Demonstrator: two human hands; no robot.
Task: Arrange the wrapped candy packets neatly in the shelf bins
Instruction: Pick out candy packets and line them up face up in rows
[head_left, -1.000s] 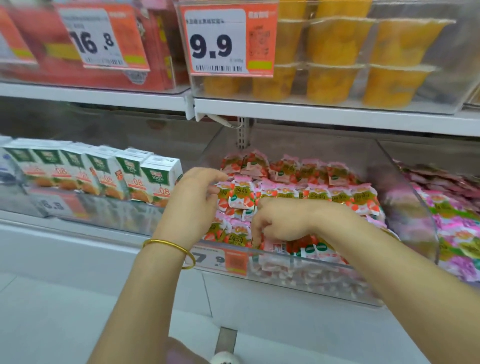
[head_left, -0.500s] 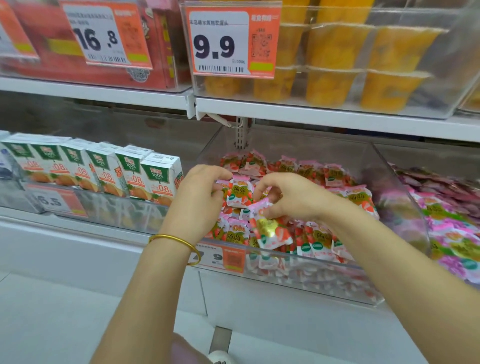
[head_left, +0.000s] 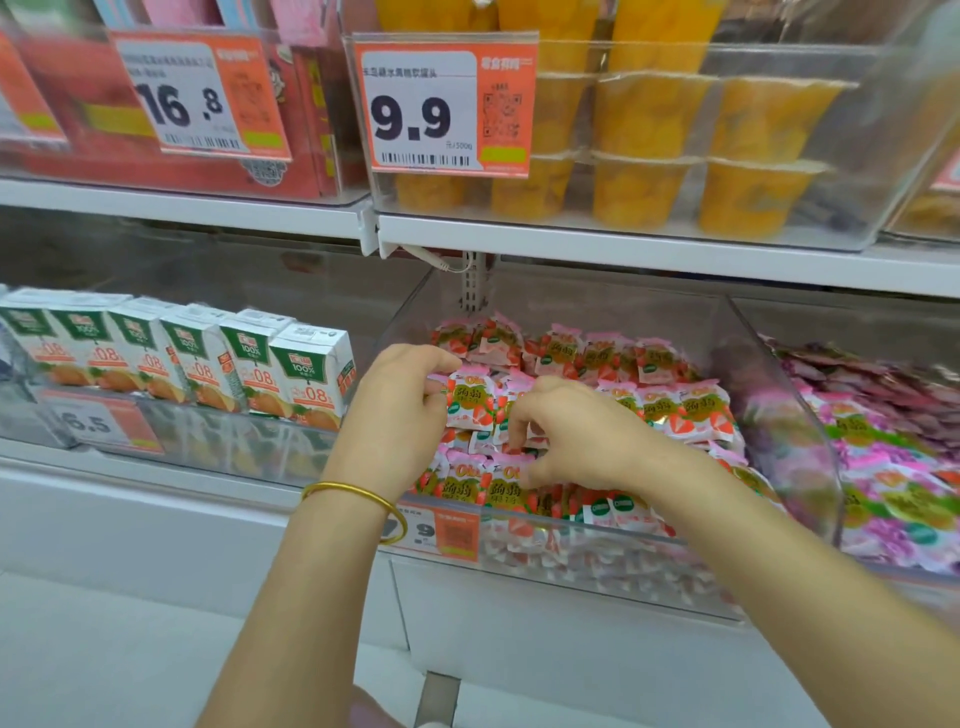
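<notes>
Head view: mid shelf, clear centre bin (head_left: 779, 395) holds pink-and-red strawberry-print candy packets (head_left: 670, 410), stood in rough rows at back and ctr, looser and partly tipped at the front wall. Adjacent bin (head_left: 826, 525) on the R holds pink/green packets (head_left: 893, 499), lying flat and mixed. To the L, a row of white-green juice cartons (head_left: 306, 369) stands upright, side by side, behind a low clear rail. Upper shelf: clear bin w/ stacked orange fruit cups (head_left: 649, 182) behind a 9.9 price tag (head_left: 441, 104); red boxes (head_left: 171, 171) behind a 16.8 tag (head_left: 182, 98). Both forearms reach in over the centre bin's front wall. L hand (head_left: 400, 415), gold bangle (head_left: 358, 493) at the wrist, is at the bin's L side, thumb on top, fingers curled against the L edge of an upright packet (head_left: 467, 395), gripping it. R hand (head_left: 576, 436) is just beside it, knuckles up, fingers curled narrow w/ tips down among the packets behind the front row; cannot tell whether it pinches one. Vs. 0.5 s ago: R hand then held a gold-faced packet lifted clear above the pile; now no packet hangs from it and the hand sits lower, in among the rows. L hand approx. same spot, same grip.
</notes>
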